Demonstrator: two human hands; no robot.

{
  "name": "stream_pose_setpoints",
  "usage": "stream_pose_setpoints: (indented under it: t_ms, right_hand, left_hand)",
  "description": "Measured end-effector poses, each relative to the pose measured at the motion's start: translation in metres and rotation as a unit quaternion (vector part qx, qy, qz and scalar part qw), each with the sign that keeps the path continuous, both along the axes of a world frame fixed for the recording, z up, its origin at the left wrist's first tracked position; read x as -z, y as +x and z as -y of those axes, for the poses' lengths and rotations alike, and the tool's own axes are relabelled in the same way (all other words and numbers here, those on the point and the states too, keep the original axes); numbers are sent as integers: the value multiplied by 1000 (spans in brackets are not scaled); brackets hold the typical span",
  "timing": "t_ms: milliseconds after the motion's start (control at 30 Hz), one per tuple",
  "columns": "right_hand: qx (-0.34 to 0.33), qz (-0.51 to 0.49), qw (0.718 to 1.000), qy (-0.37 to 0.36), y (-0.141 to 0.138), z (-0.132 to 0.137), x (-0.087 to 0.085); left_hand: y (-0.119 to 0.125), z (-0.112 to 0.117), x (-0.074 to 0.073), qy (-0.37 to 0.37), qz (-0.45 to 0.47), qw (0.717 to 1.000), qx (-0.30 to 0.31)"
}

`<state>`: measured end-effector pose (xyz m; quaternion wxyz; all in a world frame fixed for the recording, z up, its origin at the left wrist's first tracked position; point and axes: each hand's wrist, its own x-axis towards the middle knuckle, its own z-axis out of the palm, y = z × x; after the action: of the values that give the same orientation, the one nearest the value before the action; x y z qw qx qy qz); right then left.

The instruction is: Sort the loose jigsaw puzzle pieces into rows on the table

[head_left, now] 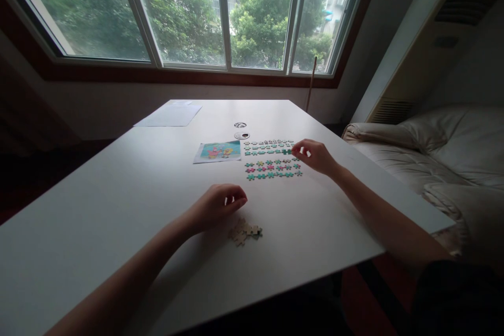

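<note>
My right hand (315,155) is over the right end of the puzzle rows, thumb and fingers pinched on a dark green puzzle piece (287,151). Around it, several rows of small jigsaw pieces (270,167) in green, pink and yellow lie spaced out on the white table (129,194). Nearer to me, my left hand (220,203) is curled with thumb and fingertips together; whether anything is between them is hidden. Just below it lies a small heap of puzzle pieces (244,232), mostly showing their tan backs. A colourful cartoon picture sheet (218,152) rests left of the rows.
Two round black-and-white discs (241,136) lie beyond the picture sheet. Papers (169,115) are at the far left of the table. To the right stand a pale leather sofa (397,142) and a tall white appliance (409,37). Windows (185,16) are behind.
</note>
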<state>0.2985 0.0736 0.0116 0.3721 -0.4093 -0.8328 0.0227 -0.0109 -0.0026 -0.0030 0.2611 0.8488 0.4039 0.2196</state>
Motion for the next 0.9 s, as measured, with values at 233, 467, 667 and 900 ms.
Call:
stream_pose_setpoints:
  t_ms: [233, 467, 667, 900]
  right_hand:
    - [107, 43, 990, -79, 48, -21, 5]
    - [109, 110, 965, -214, 69, -30, 10]
    - [77, 112, 937, -322, 76, -30, 8]
    - [36, 98, 915, -391, 75, -29, 11]
  left_hand:
    - [1, 1, -2, 1, 1, 1000, 7]
    - [1, 1, -3, -5, -3, 1000, 7]
    - [0, 1, -2, -4, -6, 1000, 9]
    - [1, 1, -2, -5, -8, 1000, 11]
